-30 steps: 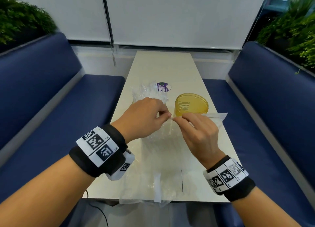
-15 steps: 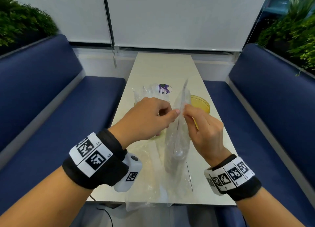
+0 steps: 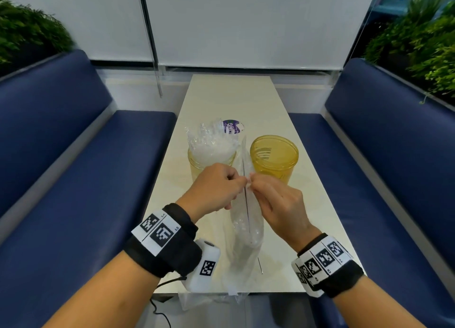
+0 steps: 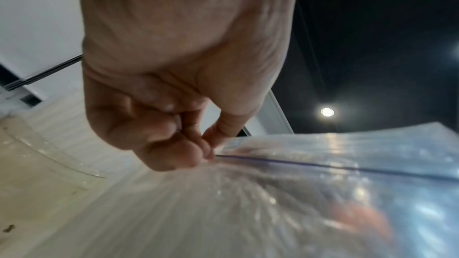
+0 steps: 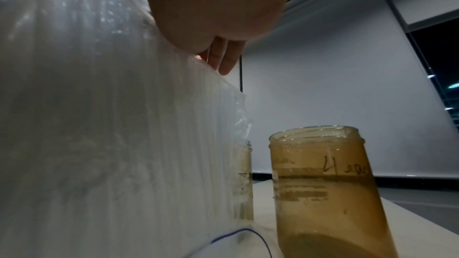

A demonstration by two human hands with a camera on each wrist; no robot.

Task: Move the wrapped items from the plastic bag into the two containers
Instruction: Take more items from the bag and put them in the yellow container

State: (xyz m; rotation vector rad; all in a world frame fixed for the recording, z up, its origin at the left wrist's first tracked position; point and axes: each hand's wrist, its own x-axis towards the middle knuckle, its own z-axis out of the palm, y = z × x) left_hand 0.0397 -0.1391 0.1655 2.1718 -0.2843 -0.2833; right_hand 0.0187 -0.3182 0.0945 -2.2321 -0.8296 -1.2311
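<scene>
A clear plastic zip bag (image 3: 246,219) stands on edge above the table, its dark seal line facing me. My left hand (image 3: 216,187) pinches the bag's top edge from the left; in the left wrist view the fingertips (image 4: 206,152) grip it at the purple seal line of the bag (image 4: 323,193). My right hand (image 3: 273,199) pinches the same edge from the right. Behind stand two amber containers: the left one (image 3: 197,166) stuffed with clear wrapped items (image 3: 211,143), the right one (image 3: 274,155) open with nothing inside that I can see. In the right wrist view the bag (image 5: 99,125) fills the left, beside the container (image 5: 325,193).
A purple-and-white lid (image 3: 232,127) lies behind the left container. The narrow white table (image 3: 229,93) runs between two blue benches (image 3: 73,155). More clear plastic (image 3: 209,300) hangs over the near table edge.
The bag has been lifted from lying flat on the table to standing on edge between both hands. The left container with wrapped items has come into view.
</scene>
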